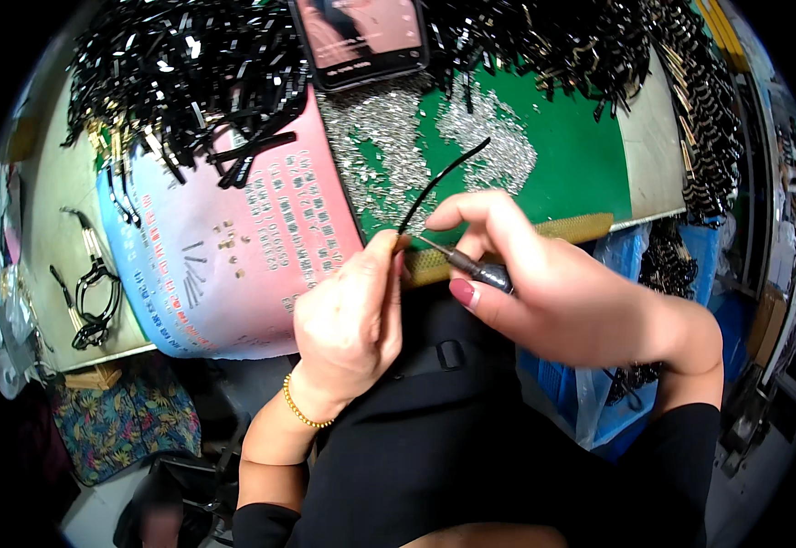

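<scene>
Near the table's front edge, my left hand point(348, 310) pinches one end of a thin black eyeglass temple point(442, 176), whose curved tip points up and to the right. A beaded gold bracelet point(305, 407) circles that wrist. My right hand point(558, 288) is closed around the dark handle of a small screwdriver point(482, 271). The slim shaft points left, its tip close to the pinched end of the temple; whether they touch I cannot tell. Just beyond both hands, small silver metal pieces point(489, 137) are spread over a green mat point(576, 164).
Black temples heap up at the back left point(206, 64) and back right point(544, 41). A phone point(366, 55) stands between these heaps. A pink-and-blue printed sheet point(224, 247) covers the left side, with a glasses frame point(96, 306) beyond it. Blue crates point(558, 402) stand below right.
</scene>
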Action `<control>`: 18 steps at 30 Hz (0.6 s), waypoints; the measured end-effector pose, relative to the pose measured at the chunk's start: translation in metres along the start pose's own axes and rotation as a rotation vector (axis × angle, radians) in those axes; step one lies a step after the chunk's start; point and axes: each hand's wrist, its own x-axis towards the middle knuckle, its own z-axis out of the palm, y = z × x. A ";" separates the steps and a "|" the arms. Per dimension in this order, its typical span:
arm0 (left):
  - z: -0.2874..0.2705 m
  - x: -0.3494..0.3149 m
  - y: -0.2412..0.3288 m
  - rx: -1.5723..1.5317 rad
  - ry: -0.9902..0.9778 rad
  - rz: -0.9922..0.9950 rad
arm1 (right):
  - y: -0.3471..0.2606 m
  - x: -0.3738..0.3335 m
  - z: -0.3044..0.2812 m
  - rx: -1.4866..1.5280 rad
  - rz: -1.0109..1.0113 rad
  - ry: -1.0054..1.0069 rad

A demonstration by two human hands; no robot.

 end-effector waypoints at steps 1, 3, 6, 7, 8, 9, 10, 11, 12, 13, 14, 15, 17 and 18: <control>-0.003 0.001 0.001 -0.067 -0.009 -0.053 | -0.006 -0.005 0.010 -0.415 -0.067 0.147; -0.021 0.003 -0.001 -0.002 0.008 -0.061 | -0.015 0.003 0.009 -0.506 -0.152 0.140; -0.043 -0.001 -0.014 -0.403 0.320 -0.473 | -0.026 0.036 0.003 -0.731 -0.311 0.155; -0.052 0.002 -0.027 -0.544 0.426 -0.478 | -0.030 0.057 0.004 -0.843 -0.428 0.223; -0.060 0.007 -0.038 -0.513 0.469 -0.420 | -0.032 0.080 0.008 -0.912 -0.549 0.309; -0.070 0.014 -0.049 -0.485 0.514 -0.356 | -0.036 0.099 0.012 -0.986 -0.671 0.400; -0.081 0.018 -0.067 -0.300 0.450 -0.280 | -0.039 0.113 0.016 -1.027 -0.674 0.414; -0.086 0.026 -0.070 -0.150 0.501 -0.281 | -0.042 0.127 0.020 -1.065 -0.682 0.422; -0.095 0.033 -0.069 0.008 0.448 -0.313 | -0.045 0.133 0.023 -1.105 -0.687 0.432; -0.103 0.040 -0.069 0.160 0.397 -0.348 | -0.044 0.135 0.024 -1.071 -0.677 0.411; -0.109 0.044 -0.073 0.239 0.320 -0.404 | -0.041 0.132 0.023 -1.038 -0.665 0.391; -0.112 0.051 -0.076 0.243 0.268 -0.405 | -0.040 0.127 0.020 -1.007 -0.650 0.373; -0.115 0.056 -0.092 0.390 0.250 -0.444 | -0.042 0.112 0.018 -0.941 -0.568 0.313; -0.115 0.053 -0.103 0.443 0.261 -0.379 | -0.041 0.106 0.017 -0.828 -0.584 0.312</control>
